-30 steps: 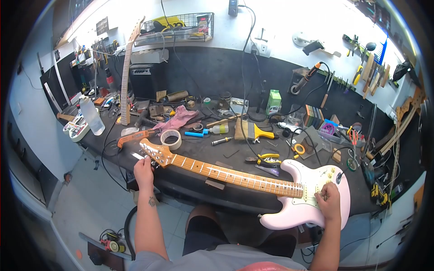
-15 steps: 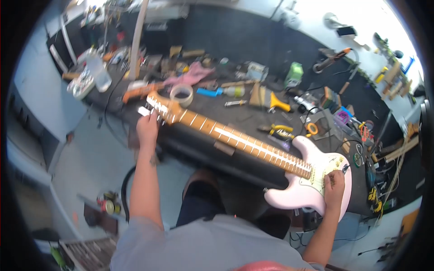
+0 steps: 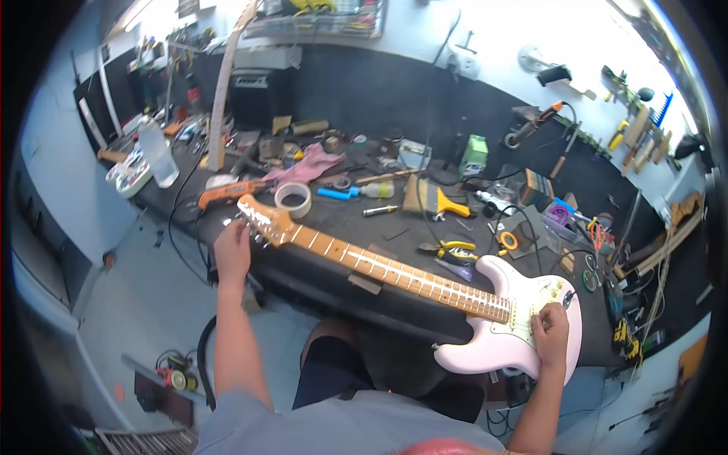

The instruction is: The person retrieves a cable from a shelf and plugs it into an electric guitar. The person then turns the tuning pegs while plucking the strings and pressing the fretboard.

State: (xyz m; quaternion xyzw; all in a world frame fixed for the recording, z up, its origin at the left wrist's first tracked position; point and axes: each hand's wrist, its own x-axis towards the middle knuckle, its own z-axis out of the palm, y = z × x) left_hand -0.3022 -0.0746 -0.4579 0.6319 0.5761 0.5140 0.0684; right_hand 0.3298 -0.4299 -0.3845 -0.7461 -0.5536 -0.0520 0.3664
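Observation:
A pale pink electric guitar lies face up at the bench's front edge, its neck pointing left. My left hand is at the headstock, thumb and fingers pinched on a tuning peg along its near side. Over the strings near the bridge, my right hand is closed with curled fingers. What its fingertips hold, if anything, is hidden. A small wooden block shows beneath the neck.
Behind the guitar, the dark bench carries a masking tape roll, yellow-handled pliers, a brush with a yellow handle, a screwdriver and a pink cloth. Cables run between tools on the right.
The view has tilted up, showing more of the wall. My left hand has shifted slightly on the tuners, and my right hand stays over the strings with its fingers more curled.

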